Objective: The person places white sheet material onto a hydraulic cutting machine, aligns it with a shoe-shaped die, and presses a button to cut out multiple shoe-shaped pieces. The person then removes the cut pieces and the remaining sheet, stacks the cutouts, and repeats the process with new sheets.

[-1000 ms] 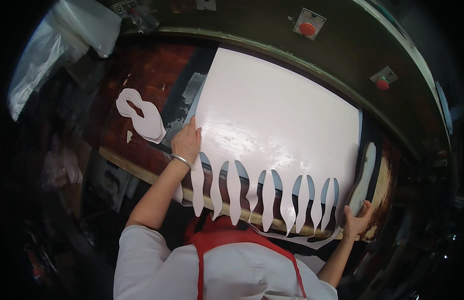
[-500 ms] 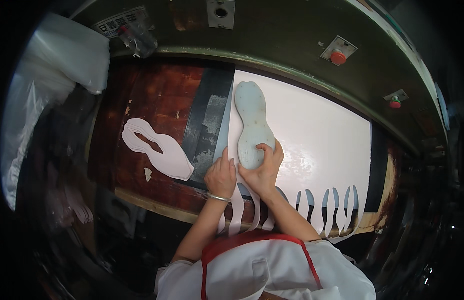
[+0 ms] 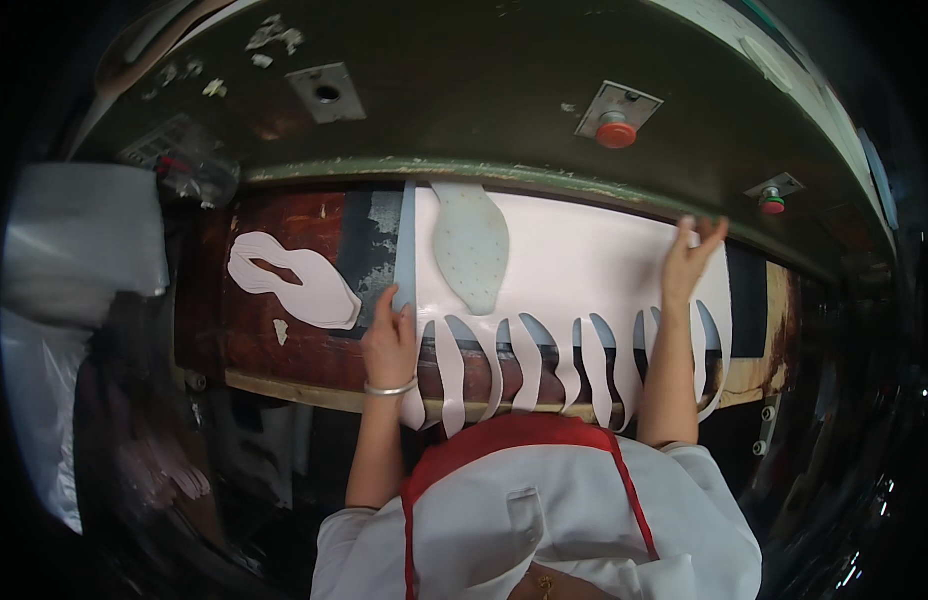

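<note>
A pale blue-green sole-shaped template (image 3: 471,252) lies on a pale pink sheet (image 3: 584,250), its far end cut off from view by the green machine beam. Strips hang along the sheet's near edge between curved cut-outs. My left hand (image 3: 388,342) is beside the sheet's left edge, fingers loosely stretched, apparently holding nothing. Over the right part of the sheet, my right hand (image 3: 687,262) is raised with fingers apart and nothing in it. Left of the sheet rests a stack of pink sole-shaped pieces (image 3: 309,288) with an opening through it.
The green machine beam (image 3: 464,110) spans the far side, carrying a red push button (image 3: 616,132) and a smaller green-and-red button (image 3: 772,203). Clear plastic sheeting (image 3: 84,230) hangs at the left. A small pale scrap (image 3: 281,331) lies on the reddish-brown board (image 3: 246,350).
My right hand has let go of the template and moved right. My left hand has shifted left, off the sheet's edge. The view has changed, and the beam now covers the template's far end.
</note>
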The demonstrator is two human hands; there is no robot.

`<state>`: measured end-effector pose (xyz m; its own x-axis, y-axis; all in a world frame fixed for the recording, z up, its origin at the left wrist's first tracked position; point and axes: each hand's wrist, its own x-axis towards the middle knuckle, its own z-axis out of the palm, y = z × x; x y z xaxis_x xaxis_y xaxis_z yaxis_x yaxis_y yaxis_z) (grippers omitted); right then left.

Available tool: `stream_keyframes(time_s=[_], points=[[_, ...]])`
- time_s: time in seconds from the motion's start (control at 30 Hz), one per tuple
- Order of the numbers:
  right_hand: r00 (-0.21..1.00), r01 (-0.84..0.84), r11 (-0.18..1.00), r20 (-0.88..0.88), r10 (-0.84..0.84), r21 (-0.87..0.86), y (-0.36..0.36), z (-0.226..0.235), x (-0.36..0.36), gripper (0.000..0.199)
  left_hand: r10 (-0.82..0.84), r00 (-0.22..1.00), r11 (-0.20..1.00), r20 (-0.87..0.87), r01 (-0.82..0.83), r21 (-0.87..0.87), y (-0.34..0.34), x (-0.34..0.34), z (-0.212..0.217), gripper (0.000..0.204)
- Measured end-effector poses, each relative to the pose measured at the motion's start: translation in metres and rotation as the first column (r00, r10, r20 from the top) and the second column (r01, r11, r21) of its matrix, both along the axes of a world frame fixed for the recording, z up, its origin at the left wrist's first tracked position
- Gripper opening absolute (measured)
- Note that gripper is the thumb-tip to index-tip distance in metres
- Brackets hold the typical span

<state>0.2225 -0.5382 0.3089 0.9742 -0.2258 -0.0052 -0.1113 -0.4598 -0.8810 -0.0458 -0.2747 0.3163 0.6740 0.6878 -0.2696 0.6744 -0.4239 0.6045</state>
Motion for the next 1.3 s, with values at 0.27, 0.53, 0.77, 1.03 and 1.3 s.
stream_keyframes(time_s=[0.27,0.53,0.77,1.03,1.3], points=[[0.953,0.041,0.877,0.283,0.110,-0.480,-0.086,-0.044,0.064,0.096,-0.092,0.924,0.955,-0.371,0.188,0.231,-0.021,-0.031,-0.048,0.029],[0.963,0.036,0.804,0.237,0.132,-0.594,-0.069,-0.068,0.193,0.102,-0.092,0.977,0.990,-0.193,0.111,0.088,0.040,0.175,-0.108,0.046],[0.916,0.223,0.774,-0.145,-0.375,-0.593,-0.126,-0.104,0.258,0.039,-0.218,0.974,0.950,-0.059,0.225,0.216,0.083,0.278,-0.142,0.042],[0.930,0.363,0.865,0.087,-0.356,-0.346,-0.137,-0.110,0.217,0.026,-0.289,0.955,0.930,0.062,0.265,0.256,0.066,0.271,-0.164,0.044],[0.898,-0.426,0.904,0.136,0.418,0.037,0.084,-0.100,0.199,0.064,-0.338,0.939,0.921,0.067,0.316,0.230,0.057,0.244,-0.170,0.045]])
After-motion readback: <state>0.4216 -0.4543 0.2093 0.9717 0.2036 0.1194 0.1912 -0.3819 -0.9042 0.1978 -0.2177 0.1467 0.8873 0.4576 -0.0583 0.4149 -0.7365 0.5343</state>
